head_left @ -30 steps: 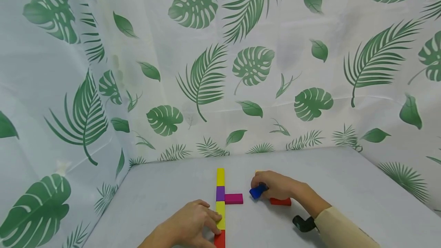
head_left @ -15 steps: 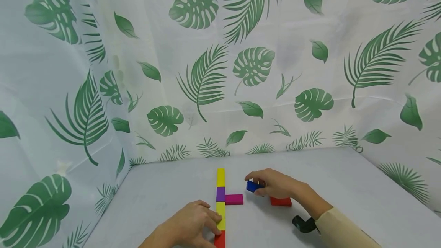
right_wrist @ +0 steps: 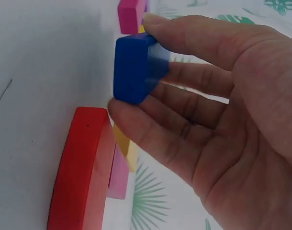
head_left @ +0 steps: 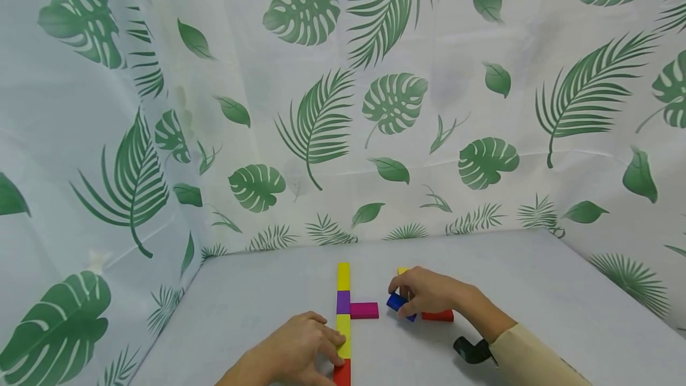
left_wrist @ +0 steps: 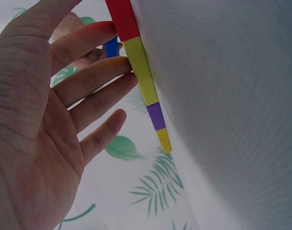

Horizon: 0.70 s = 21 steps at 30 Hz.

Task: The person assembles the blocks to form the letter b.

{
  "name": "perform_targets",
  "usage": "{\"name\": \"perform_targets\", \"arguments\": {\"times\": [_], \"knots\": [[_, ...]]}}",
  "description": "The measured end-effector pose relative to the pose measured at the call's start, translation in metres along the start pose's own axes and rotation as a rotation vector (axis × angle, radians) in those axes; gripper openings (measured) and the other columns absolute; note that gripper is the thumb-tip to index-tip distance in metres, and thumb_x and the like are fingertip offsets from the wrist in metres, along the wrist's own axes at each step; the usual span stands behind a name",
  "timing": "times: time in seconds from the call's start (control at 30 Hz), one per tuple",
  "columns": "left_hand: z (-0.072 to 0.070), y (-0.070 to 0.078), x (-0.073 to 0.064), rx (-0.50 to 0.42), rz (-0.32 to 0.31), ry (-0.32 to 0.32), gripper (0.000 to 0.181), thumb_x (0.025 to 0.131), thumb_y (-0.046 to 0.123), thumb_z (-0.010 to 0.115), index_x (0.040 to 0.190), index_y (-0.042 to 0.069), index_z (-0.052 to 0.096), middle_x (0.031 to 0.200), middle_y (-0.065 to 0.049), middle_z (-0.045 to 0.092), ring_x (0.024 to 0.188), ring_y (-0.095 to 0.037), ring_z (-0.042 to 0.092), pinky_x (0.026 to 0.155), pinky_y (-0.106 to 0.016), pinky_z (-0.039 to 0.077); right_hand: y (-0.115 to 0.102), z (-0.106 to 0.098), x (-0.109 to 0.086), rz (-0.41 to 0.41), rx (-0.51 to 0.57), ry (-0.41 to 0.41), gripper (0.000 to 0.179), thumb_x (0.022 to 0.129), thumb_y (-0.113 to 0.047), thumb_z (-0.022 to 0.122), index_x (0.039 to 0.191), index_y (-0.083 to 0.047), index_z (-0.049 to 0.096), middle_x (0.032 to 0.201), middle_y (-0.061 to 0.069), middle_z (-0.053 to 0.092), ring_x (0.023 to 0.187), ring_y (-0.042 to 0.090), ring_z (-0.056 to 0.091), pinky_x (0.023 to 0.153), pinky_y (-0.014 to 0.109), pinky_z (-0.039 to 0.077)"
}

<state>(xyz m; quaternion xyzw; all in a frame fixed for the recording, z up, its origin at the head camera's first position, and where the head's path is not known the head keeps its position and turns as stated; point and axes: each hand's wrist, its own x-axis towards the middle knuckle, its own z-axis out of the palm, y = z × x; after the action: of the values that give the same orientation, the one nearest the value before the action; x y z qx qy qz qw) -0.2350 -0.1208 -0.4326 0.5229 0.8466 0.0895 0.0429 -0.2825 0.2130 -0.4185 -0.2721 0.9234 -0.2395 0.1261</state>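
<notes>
A row of blocks runs away from me on the table: red [head_left: 343, 372], yellow [head_left: 344, 327], purple [head_left: 343, 302] and a farther yellow one [head_left: 343, 276]. Extended fingertips of my left hand [head_left: 297, 347] touch the left side of the red and nearer yellow blocks. A magenta block [head_left: 364, 311] juts right from the purple one. To its right, my right hand [head_left: 429, 290] pinches a blue block [right_wrist: 129, 69] between thumb and a finger, tilted in the head view. A red block [right_wrist: 81, 167] lies beside that hand.
Behind the right hand are another yellow block [head_left: 402, 270], partly covered, and a pinkish-purple block [right_wrist: 118, 175]. A black rounded device [head_left: 471, 350] is at the right wrist. Leaf-printed white curtains [head_left: 332, 136] border the pale table [head_left: 257, 296] at the back and sides.
The right hand has turned the blue block about in its fingers, shifting slightly left and then back right. The left hand and the row stay put.
</notes>
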Motion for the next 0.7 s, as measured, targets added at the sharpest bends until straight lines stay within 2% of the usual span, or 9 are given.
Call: {"name": "perform_targets", "arguments": {"times": [0.2,0.43,0.7], "knots": [[-0.001,0.002,-0.001,0.017,-0.006,0.0,0.036,0.089,0.06,0.074,0.113,0.034,0.082,0.125,0.018,0.072,0.119,0.005,0.064,0.107,-0.034,0.05,-0.003,0.001,-0.001,0.025,0.004,-0.02,0.034,0.087,-0.027,0.086,0.117,-0.018,0.074,0.091,-0.011,0.066,0.086,0.01,0.061,0.076,0.024,0.056],[-0.002,0.004,-0.002,0.002,-0.031,-0.015,0.036,0.089,0.06,0.075,0.114,0.035,0.082,0.124,0.018,0.072,0.119,0.005,0.064,0.108,-0.035,0.049,-0.008,0.006,0.001,0.033,0.017,-0.046,0.036,0.086,-0.028,0.086,0.118,-0.017,0.074,0.089,-0.012,0.067,0.083,0.01,0.062,0.076,0.024,0.055],[-0.003,0.004,0.0,-0.003,-0.012,-0.01,0.038,0.089,0.061,0.074,0.115,0.034,0.081,0.125,0.018,0.072,0.118,0.005,0.065,0.107,-0.035,0.051,-0.011,0.012,0.004,-0.021,0.006,-0.059,0.036,0.086,-0.029,0.087,0.117,-0.015,0.075,0.084,-0.011,0.066,0.076,0.007,0.06,0.071,0.023,0.052]]}}
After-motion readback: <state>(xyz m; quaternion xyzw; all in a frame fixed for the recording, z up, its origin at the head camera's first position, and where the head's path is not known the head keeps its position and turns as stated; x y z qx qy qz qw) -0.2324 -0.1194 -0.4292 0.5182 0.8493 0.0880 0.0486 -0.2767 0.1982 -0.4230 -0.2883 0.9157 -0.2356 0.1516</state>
